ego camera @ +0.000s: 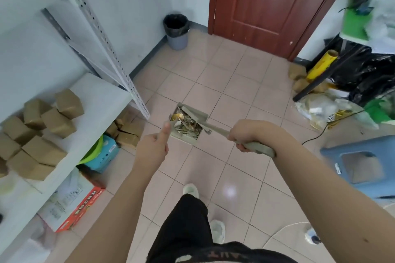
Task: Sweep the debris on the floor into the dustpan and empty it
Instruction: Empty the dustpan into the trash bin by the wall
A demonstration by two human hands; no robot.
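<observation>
Hands, near: right hand (245, 134) clenched on the dustpan handle; left hand (152, 147) closed, thumb up, contents unclear. Dustpan (191, 123), mid-floor, loaded with debris (186, 120). Bin (176, 31), far corner. Step: carrying; next: reach bin, tip level pan.

Red box (82, 209) w/ white chars, unreadable, no other legible txt

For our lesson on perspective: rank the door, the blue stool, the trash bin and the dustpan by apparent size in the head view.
1. Door
2. Blue stool, enlarged by nearness
3. Dustpan and trash bin: look alike; the bin stands farther away, so unranked.
</observation>
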